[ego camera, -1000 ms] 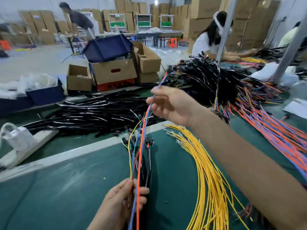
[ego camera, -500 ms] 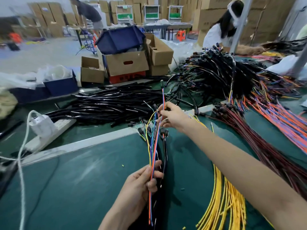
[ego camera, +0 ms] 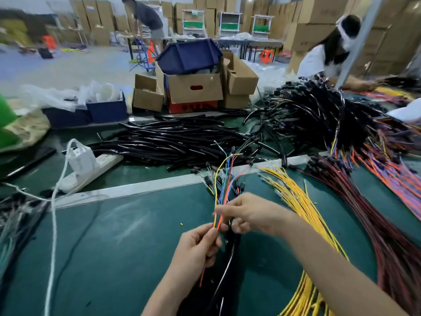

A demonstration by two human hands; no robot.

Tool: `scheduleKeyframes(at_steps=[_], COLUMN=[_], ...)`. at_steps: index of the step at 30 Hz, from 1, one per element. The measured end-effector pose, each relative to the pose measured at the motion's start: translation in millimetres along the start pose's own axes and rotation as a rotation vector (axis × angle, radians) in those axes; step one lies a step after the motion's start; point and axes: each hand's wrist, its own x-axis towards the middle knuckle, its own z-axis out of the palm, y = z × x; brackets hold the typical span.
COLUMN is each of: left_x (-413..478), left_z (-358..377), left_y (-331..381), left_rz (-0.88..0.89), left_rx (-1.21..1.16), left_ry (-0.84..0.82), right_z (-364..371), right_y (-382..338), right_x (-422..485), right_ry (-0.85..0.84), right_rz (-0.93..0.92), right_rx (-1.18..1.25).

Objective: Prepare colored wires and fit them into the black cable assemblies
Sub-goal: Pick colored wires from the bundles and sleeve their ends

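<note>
A thin bundle of colored wires, yellow, blue, green and orange, stands up from my two hands over the green table. My left hand grips the lower part of the bundle. Just above it, my right hand pinches the same wires. Black cable assemblies lie under my hands and run toward me, with small black connectors beside the wire tips.
A heap of black tubes lies behind; loose yellow wires, dark red wires and orange-purple wires lie to the right. A white power strip and cord sit left. Cardboard boxes and two people are beyond.
My right hand has slid down the wire bundle from its upper end toward me and now sits just above my left hand. The wire tips stand free.
</note>
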Motion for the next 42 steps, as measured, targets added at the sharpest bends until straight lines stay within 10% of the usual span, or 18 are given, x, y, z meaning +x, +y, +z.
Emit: scheduleKeyframes(at_steps=[13,29,42], left_x=[1,4,1], left_z=[-17,-20,-16], left_y=[4,8,12], left_rz=[0.114,0.017,-0.086], left_rx=[0.274,-0.383,-0.449], left_ry=[0.148,0.229,0.135], right_z=[34,20,20], right_y=[16,28,29], right_x=[-4,-1,-4], right_ry=[0.176,0.457,0.422], right_rz=[-0.262,-0.306,-0.255], right_rx=[0.468,0.927,0.949])
